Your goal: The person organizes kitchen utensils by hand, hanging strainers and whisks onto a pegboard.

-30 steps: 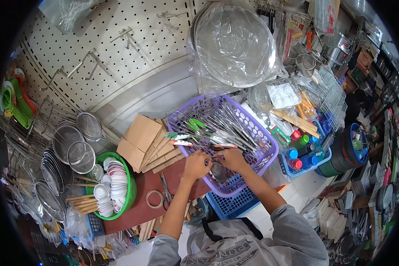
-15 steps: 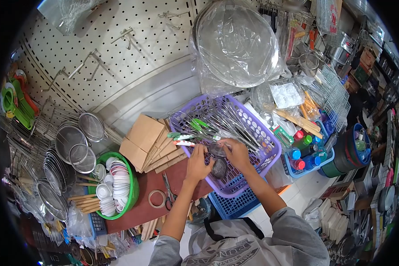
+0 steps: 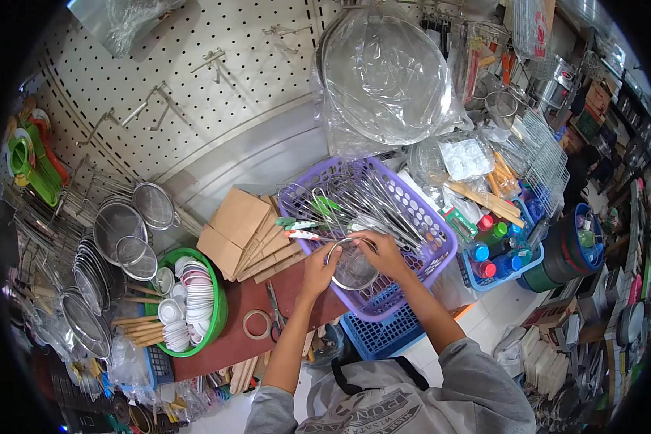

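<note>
So, the small round mesh strainer [image 3: 352,266] sits just above the near end of the purple basket [image 3: 394,300], gripped at its rim from both sides; left hand [image 3: 318,266] pinches the left edge, right hand [image 3: 385,254] curls over the right edge; both are closed on it. A tangle of wire utensils [image 3: 372,199] lies behind it; I'd keep fingers on the rim, not the mesh, and hold it level so nothing snags. To the left: cardboard pieces [image 3: 239,231], scissors [image 3: 271,307], a tape roll [image 3: 253,324], a green bowl [image 3: 213,304].
</note>
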`<state>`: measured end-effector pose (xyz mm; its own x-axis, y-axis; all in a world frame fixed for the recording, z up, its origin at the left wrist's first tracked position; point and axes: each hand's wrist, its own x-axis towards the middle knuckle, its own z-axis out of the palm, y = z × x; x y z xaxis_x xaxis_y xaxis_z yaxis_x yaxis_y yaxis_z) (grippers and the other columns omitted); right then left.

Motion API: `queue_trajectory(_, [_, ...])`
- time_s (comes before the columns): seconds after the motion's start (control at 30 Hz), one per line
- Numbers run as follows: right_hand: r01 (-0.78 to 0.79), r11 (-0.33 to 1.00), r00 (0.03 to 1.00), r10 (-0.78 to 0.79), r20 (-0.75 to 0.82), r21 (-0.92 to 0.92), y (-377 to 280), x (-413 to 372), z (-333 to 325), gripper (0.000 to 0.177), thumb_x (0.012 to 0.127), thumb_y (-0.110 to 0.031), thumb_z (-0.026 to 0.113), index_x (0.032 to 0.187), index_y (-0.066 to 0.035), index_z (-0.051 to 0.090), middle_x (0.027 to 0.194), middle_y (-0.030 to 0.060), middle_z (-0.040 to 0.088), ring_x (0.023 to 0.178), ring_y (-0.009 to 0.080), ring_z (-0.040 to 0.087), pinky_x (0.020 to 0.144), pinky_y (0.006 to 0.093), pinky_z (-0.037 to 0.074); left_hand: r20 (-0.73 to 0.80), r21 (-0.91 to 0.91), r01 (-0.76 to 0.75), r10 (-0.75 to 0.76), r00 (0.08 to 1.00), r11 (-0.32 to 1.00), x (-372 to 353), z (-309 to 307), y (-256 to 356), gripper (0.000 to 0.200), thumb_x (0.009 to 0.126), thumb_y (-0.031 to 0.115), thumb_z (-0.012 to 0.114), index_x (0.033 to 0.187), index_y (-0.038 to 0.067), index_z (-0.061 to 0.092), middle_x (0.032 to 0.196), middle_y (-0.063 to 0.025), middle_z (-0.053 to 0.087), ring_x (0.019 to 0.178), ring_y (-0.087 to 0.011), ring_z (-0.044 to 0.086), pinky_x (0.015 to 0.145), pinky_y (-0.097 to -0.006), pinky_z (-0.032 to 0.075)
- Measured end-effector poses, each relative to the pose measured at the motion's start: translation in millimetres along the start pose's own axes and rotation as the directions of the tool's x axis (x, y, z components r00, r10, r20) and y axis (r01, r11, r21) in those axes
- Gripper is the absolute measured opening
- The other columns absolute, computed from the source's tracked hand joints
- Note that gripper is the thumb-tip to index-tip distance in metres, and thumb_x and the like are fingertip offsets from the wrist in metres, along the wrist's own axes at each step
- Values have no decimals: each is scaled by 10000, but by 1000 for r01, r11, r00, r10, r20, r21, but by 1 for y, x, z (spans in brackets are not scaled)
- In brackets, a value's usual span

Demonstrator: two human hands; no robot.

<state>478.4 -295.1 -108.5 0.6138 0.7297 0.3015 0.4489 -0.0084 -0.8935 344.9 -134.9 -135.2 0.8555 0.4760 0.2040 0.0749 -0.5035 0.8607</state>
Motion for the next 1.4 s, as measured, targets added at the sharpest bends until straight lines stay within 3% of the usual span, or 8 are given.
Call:
queue_trajectory(0.17, [-48, 956, 996, 25, 83, 289, 16, 0, 4, 256, 1027, -145, 633, 1213, 15, 707, 1025, 79, 763, 892, 116, 692, 802, 269, 534, 61, -287, 24, -7, 998, 958, -3, -8, 3, 264, 1032, 250, 639, 1091, 5, 717, 791, -88, 660, 738, -172, 586, 710, -332, 471])
queue_trajectory(0.3, [-212, 940, 951, 136, 278, 266, 0, -2, 9, 284, 1044, -176, 615, 1254, 2, 681, 1042, 46, 732, 941, 117, 672, 863, 272, 525, 76, -197, 33, -19, 997, 980, -19, -32, 10, 267, 1038, 233, 634, 1121, -3, 726, 799, -60, 663, 742, -122, 551, 694, -301, 454])
queue_trajectory(0.4, [-112, 953, 951, 22, 308, 280, -26, -1, 28, 302, 1061, -204, 595, 1283, -11, 661, 1013, 31, 712, 924, 104, 649, 840, 274, 517, 77, -117, 49, -40, 996, 992, -37, -63, 16, 310, 1052, 269, 633, 1170, 1, 734, 890, -14, 679, 828, -85, 560, 749, -278, 469])
queue_trajectory(0.6, [-81, 963, 892, -44, 449, 256, -57, 14, 88, 316, 1062, -224, 604, 1305, -28, 656, 1056, 43, 704, 932, 70, 615, 805, 281, 518, -92, -55, 158, -162, 982, 986, -84, -129, 45, 270, 1041, 211, 642, 1181, -3, 729, 963, -48, 715, 848, -102, 589, 763, -284, 493])
queue_trajectory(0.7, [-78, 939, 851, -113, 513, 336, -87, 17, 120, 316, 1056, -210, 616, 1304, -18, 655, 1086, 52, 715, 961, 92, 648, 835, 286, 532, -247, 12, 31, -27, 969, 999, -112, -155, 39, 247, 1028, 146, 642, 1203, -18, 702, 936, -130, 728, 788, -143, 615, 766, -312, 517])
queue_trajectory(0.9, [29, 917, 729, -292, 619, 398, -137, 32, 176, 323, 1018, -121, 642, 1321, -9, 637, 1180, 114, 725, 1065, 143, 696, 910, 320, 577, -478, -74, 128, -148, 866, 989, -166, -201, 36, 235, 997, 116, 696, 1197, -1, 732, 928, -55, 750, 751, -68, 611, 661, -254, 514])
queue_trajectory(1.2, [92, 882, 751, -366, 550, 462, -205, 50, 244, 297, 994, -110, 691, 1274, -15, 675, 1032, 63, 766, 909, 62, 687, 708, 215, 537, -602, 79, 173, -91, 793, 982, -195, -251, 56, 216, 963, 102, 723, 1151, -3, 749, 871, -85, 761, 728, -99, 668, 671, -277, 521])
queue_trajectory(1.4, [131, 828, 797, -415, 439, 546, -231, 59, 273, 270, 974, -77, 683, 1240, -36, 703, 962, 126, 791, 872, 122, 752, 703, 276, 582, -649, 118, 70, 23, 760, 991, -189, -279, 45, 304, 927, 65, 745, 1215, 6, 667, 1002, -92, 735, 828, -112, 662, 789, -300, 524])
